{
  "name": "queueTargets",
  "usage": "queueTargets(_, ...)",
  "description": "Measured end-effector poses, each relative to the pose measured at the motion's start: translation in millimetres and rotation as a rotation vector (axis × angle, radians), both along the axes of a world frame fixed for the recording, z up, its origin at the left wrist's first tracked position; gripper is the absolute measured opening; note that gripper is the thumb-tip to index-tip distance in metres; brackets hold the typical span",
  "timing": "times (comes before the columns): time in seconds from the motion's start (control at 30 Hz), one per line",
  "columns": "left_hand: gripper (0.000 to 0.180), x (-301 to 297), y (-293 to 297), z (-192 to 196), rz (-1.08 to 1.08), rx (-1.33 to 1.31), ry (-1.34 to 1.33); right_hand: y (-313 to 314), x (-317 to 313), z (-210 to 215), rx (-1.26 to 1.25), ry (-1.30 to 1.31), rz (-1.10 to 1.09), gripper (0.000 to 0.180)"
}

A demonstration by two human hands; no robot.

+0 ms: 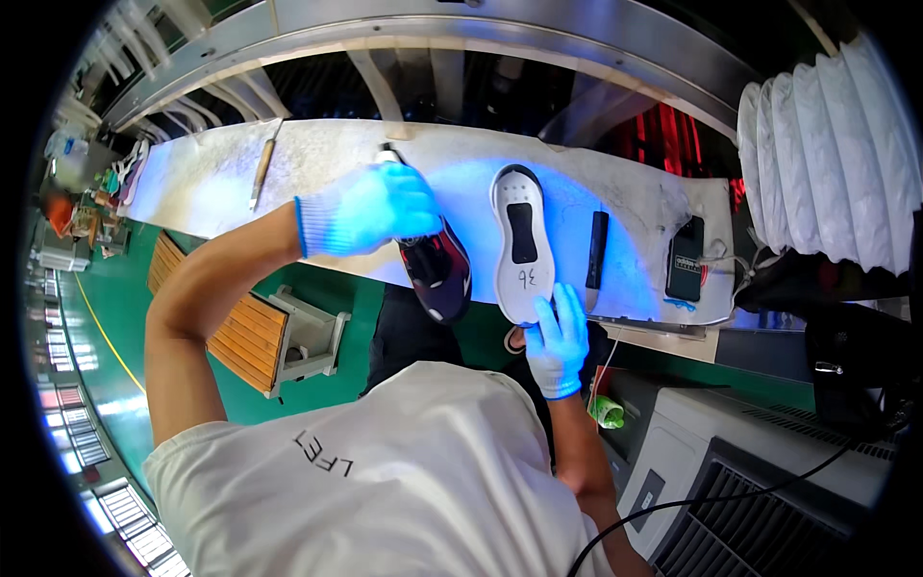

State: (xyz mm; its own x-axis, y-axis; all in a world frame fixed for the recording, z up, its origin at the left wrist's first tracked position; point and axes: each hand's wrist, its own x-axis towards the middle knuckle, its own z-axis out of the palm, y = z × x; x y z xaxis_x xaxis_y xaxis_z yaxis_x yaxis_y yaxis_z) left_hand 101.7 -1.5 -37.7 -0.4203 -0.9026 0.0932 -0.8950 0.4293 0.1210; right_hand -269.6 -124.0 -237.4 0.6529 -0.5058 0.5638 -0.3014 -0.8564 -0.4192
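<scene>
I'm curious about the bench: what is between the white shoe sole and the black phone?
A slim dark tool lies between the white shoe sole and the black phone, on the pale bench top, seen in the head view.

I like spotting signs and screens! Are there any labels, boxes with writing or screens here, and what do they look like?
Phone: flat dark rectangle at the right end of the white bench, small pale markings on it.
White shoe sole: long oval, dark centre patch, handwritten mark near the heel, by the right hand.
White shirt: dark lettering on it.
</scene>
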Motion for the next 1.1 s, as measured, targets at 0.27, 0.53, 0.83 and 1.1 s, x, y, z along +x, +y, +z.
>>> queueTargets(0.27, 0.067, -59.8, 4.5, -13.1, 0.063, -0.058, -0.113, 4.3, 6.6, -0.9, 0.054, -0.099, -0.049, 0.051)
queueTargets(0.53, 0.04, -154.5, 145.9, -145.9, 0.488, -0.201, 0.46, -2.1, 5.7, -1.0, 0.045, -0.105, -0.048, 0.064)
queueTargets(0.83, 0.018, -152.4, 234.2, -214.8, 1.13, 0.684, 0.978, 2.4, 9.8, 2.4, 0.158, -0.094, -0.013, 0.074)
queueTargets(1.1, 0.058, -149.8, 183.9, -120.0, 0.7, -0.129, 0.323, 3.5, 7.6, 6.6, 0.174, -0.041, -0.008, 0.076)
